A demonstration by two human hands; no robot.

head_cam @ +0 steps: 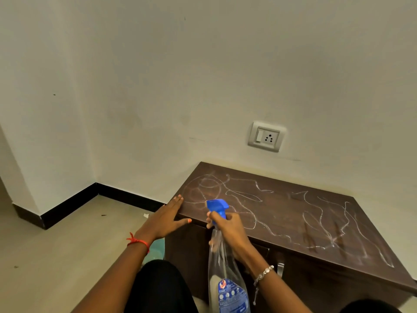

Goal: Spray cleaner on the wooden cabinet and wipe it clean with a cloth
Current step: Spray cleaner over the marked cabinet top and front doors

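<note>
A low dark-brown wooden cabinet [282, 213] stands against the wall, its top covered in white scribbled lines. My right hand [228, 231] grips the neck of a clear spray bottle [225, 279] with a blue trigger head, held above the cabinet's front edge, nozzle aimed over the top. My left hand [167, 219] lies flat, fingers together, on the cabinet's near left corner. A patch of pale teal [155, 249], perhaps a cloth, shows below my left wrist, mostly hidden.
A wall socket with switch [266, 136] sits above the cabinet. Beige floor [67, 245] with black skirting stretches to the left, with small scraps on it. My knees in dark clothing fill the bottom edge. A metal handle [280, 268] shows on the cabinet front.
</note>
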